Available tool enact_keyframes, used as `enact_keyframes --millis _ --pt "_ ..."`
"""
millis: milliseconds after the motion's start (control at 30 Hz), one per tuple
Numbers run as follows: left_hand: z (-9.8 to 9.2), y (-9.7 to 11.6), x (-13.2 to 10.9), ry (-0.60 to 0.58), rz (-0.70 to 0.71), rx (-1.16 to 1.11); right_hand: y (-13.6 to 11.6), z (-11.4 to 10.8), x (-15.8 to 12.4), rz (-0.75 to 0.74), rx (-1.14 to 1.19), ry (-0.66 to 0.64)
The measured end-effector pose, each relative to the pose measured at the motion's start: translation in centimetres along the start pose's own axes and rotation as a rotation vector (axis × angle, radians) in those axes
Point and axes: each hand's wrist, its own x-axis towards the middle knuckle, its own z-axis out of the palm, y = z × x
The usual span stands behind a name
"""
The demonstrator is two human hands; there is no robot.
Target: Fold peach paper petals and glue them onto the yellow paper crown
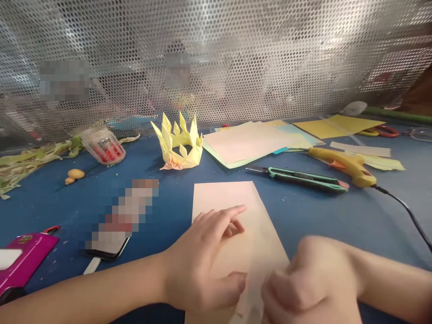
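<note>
Resting our spread left hand (204,256) on the pale sheet (222,194) lying lengthwise away from us, we hold our right hand (313,281), grip too blurred to tell, at its right edge.

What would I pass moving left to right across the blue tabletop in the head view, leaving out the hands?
Magenta object, phone, yellow paper crown, pale paper sheet, utility knife, yellow glue gun.
</note>
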Motion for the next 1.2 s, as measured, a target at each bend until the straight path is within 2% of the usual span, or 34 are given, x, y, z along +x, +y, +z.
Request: enact_keyframes --millis 33,67,133,300,500,700,833,967,1033,1100,1200 --pt "0.0 0.2 0.0 0.02 -0.027 -0.034 -0.5 0.5 -0.2 -0.218 0.068 0.034" --pt "-0.1 0.4 0.1 0.037 -0.045 -0.061 -0.9 0.8 -0.4 -0.341 0.09 0.094" --pt "-0.2 0.7 0.3 0.047 -0.069 -0.121 -1.1 0.7 -0.5 -0.381 0.034 0.056" --pt "-0.4 0.6 0.7 0.14 -0.2 -0.335 -0.5 -0.5 0.2 -0.263 -0.046 0.026" --pt "-0.5 0.3 0.7 0.298 -0.264 -0.478 -0.9 -0.6 0.0 -0.178 -0.094 -0.021" --pt "-0.1 0.3 0.9 0.409 -0.29 -0.383 -0.9 -0.5 -0.2 -0.049 -0.005 -0.13" --pt "-0.1 0.4 0.9 0.371 -0.332 -0.263 -0.6 -1.0 -0.2 -0.057 0.17 -0.241" --pt "0.2 0.2 0.8 0.267 -0.203 -0.021 -0.6 -2.0 -0.1 -0.037 0.289 -0.398" --pt "0.5 -0.2 0.6 0.251 -0.125 0.135 -0.5 -2.5 -0.1 0.044 0.367 -0.468" --pt "0.8 -0.4 0.0 0.29 -0.052 0.23 -0.4 -2.7 -0.3 0.157 0.473 -0.459" --pt "0.9 -0.5 -1.2 0.444 0.059 0.217 0.0 -2.8 -1.0 0.309 0.622 -0.368"
